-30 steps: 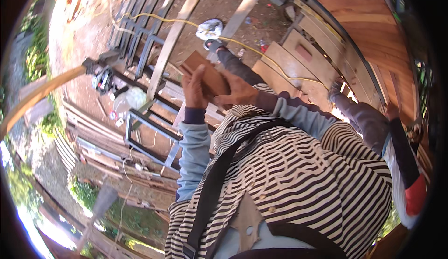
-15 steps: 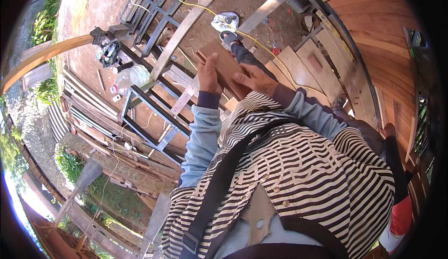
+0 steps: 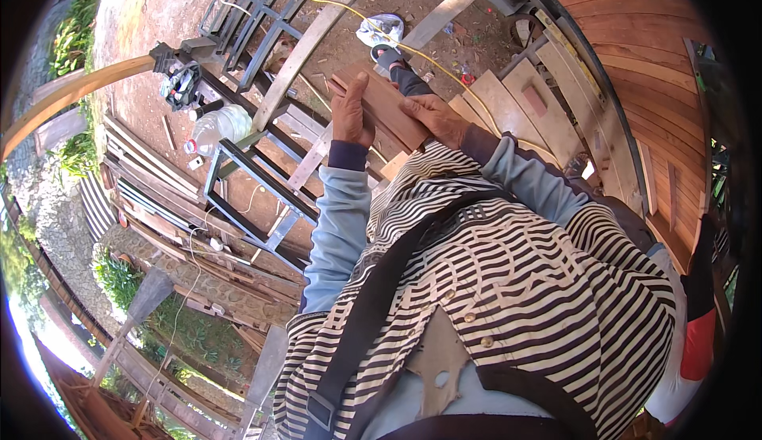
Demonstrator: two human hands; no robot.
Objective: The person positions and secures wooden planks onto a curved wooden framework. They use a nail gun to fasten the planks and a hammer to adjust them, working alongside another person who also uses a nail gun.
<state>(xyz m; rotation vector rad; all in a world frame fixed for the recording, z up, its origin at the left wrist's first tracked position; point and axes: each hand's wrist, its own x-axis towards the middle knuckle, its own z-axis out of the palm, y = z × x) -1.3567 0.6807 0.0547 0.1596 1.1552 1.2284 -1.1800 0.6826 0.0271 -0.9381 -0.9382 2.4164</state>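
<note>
Both of my hands are closed on short reddish-brown wooden boards (image 3: 386, 105) in front of my body. At their far left end the edges show as layers, so at least two pieces appear to lie together. My left hand (image 3: 352, 116) grips the left side, its thumb pointing up along the edge. From the right, my right hand (image 3: 439, 119) holds the near end, with the thumb on the upper face and the other fingers hidden underneath.
A dark metal frame (image 3: 262, 198) and a large clear plastic bottle (image 3: 216, 130) are on the left. Wooden beams (image 3: 321, 39) and a yellow cord (image 3: 444, 75) cross ahead. Planks (image 3: 508, 115) lie to the right, near a curved wooden wall (image 3: 635, 51). Another person's sleeve (image 3: 698, 281) shows far right.
The boards have turned a little in my hands, showing more of their broad face. My left thumb now stands more upright. At the far right, the other person's hand has gone out of sight.
</note>
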